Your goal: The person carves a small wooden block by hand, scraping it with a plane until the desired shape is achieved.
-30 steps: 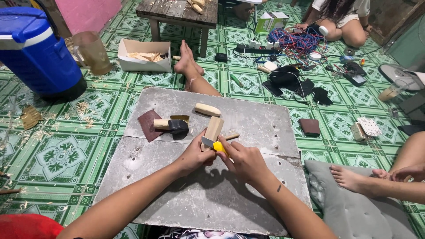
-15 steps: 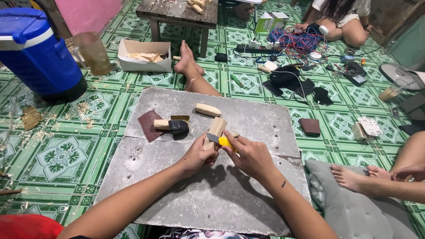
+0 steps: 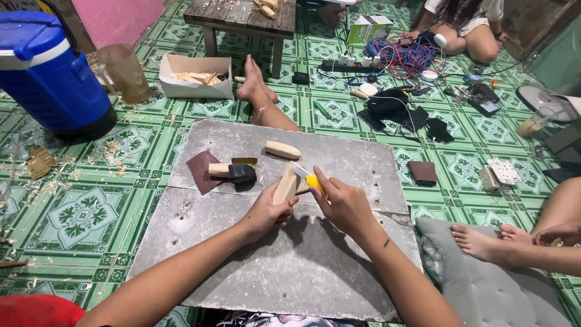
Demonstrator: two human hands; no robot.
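Pinching the wood block point(image 3: 284, 189) upright at frame centre, your left hand point(image 3: 266, 213) steadies it; your right hand point(image 3: 346, 206) grips the yellow knife point(image 3: 311, 180), blade touching the block's upper right edge.

A blue cooler point(image 3: 51, 72) stands left, a cardboard box point(image 3: 196, 77) near a wooden table point(image 3: 242, 18).

Pale, matt, bare wood forms the block point(image 3: 285, 189) in the left hand point(image 3: 266, 213); the knife point(image 3: 311, 180) in the right hand point(image 3: 345, 204) has a glossy yellow plastic handle and a bright metal blade. The grey board point(image 3: 339, 158) beneath looks matt, rough and stained, and the dark reddish sandpaper sheet point(image 3: 200, 171) dull and gritty. The floor tiles point(image 3: 78, 212) are glossy green, strewn with pale wood shavings.
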